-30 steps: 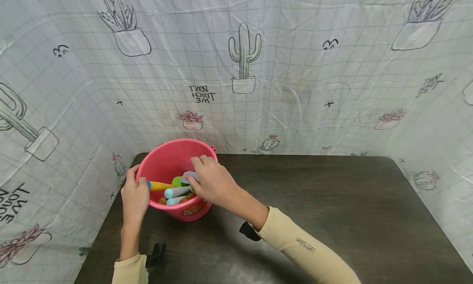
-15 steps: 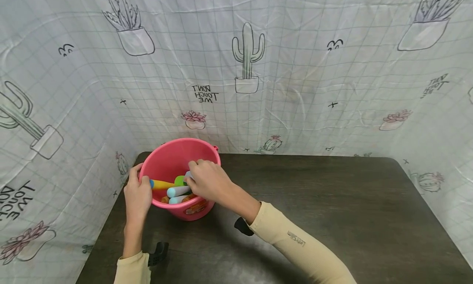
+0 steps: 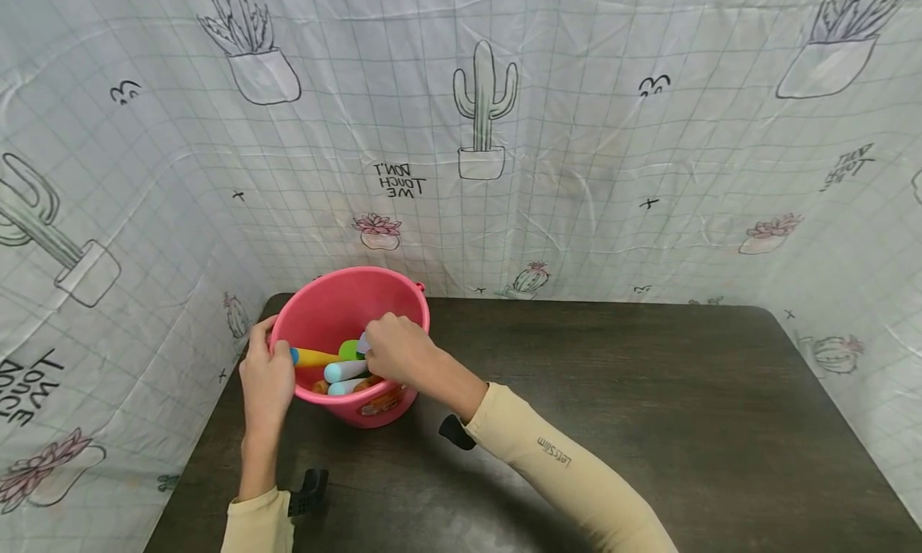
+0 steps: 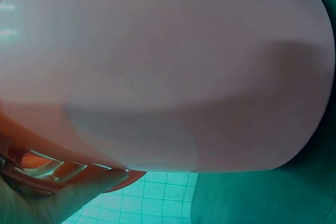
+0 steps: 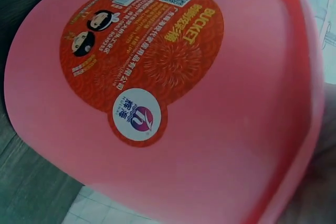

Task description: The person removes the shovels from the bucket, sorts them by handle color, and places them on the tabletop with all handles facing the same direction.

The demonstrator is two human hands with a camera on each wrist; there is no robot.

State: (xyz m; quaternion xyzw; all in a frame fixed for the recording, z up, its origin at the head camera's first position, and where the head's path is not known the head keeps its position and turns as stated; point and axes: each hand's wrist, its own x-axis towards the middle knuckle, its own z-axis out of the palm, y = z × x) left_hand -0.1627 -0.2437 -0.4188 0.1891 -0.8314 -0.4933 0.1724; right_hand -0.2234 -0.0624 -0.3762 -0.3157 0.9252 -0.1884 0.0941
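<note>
A pink bucket (image 3: 324,309) stands tilted towards me at the back left of the table. My left hand (image 3: 266,373) grips its left rim. Over the right side of the opening, my right hand (image 3: 401,350) reaches in, its fingertips hidden. Beside those fingers shows a pale lavender piece (image 3: 362,344). Inside lie a yellow piece with a blue end (image 3: 314,358), a green piece (image 3: 349,350), two light-blue rounded handles (image 3: 342,370) and some brown pieces. A red label (image 5: 152,56) fills much of the bucket's side in the right wrist view.
The dark wooden table (image 3: 612,393) extends to the right of the bucket. A white sheet printed with cacti (image 3: 576,137) hangs along the back and both sides. Black wrist devices (image 3: 310,491) sit under both forearms.
My right hand has moved a little left, deeper over the bucket's contents, covering more of the lavender piece. My left hand keeps its place on the rim. The camera view has shifted slightly.
</note>
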